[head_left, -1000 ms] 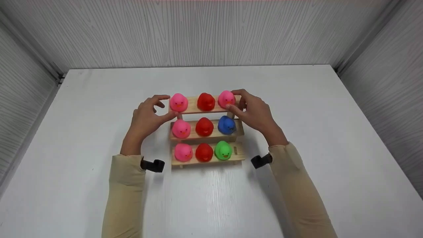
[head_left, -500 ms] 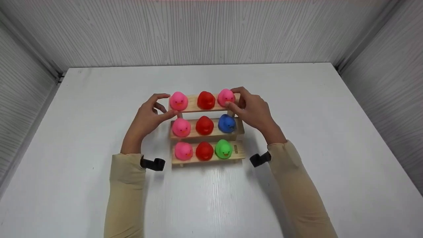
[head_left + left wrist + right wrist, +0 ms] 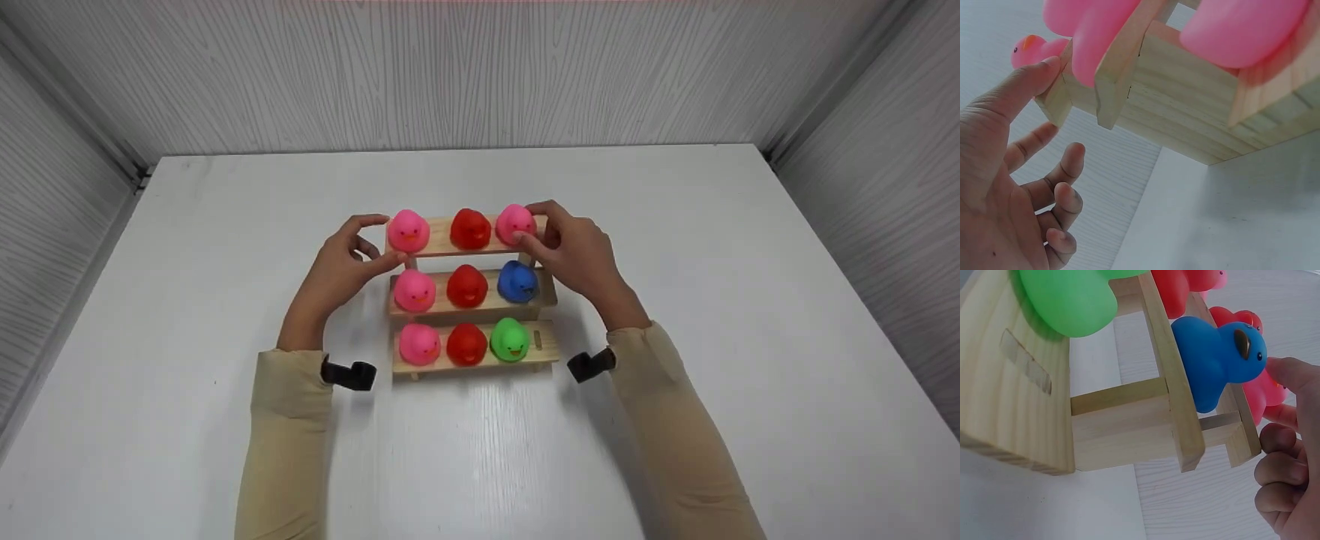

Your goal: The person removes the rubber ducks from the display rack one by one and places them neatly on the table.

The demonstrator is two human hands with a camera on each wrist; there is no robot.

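Note:
A three-tiered wooden rack (image 3: 431, 241) stands on the table, three rubber ducks on each tier. My left hand (image 3: 337, 262) grips the left end of the top tier between thumb and index finger, other fingers off the wood; the left wrist view shows the thumb (image 3: 1039, 76) at the tier's edge, by a pink duck (image 3: 409, 232). My right hand (image 3: 581, 251) pinches the top tier's right-hand pink duck (image 3: 515, 223) with thumb and index finger. In the right wrist view a blue duck (image 3: 1207, 363) partly hides that pink one.
Red ducks (image 3: 467, 286) run down the middle column. Pink ducks (image 3: 415, 291) fill the left one, and a green duck (image 3: 510, 340) sits at bottom right beside a slot in the wood. A white table (image 3: 450, 465) lies under the rack, with grey wood-grain panels (image 3: 480, 75) behind and at both sides.
Both hands keep their holds on the rack and the pink duck. The whole scene shifts very slightly in the head view; the ducks keep their places on the tiers.

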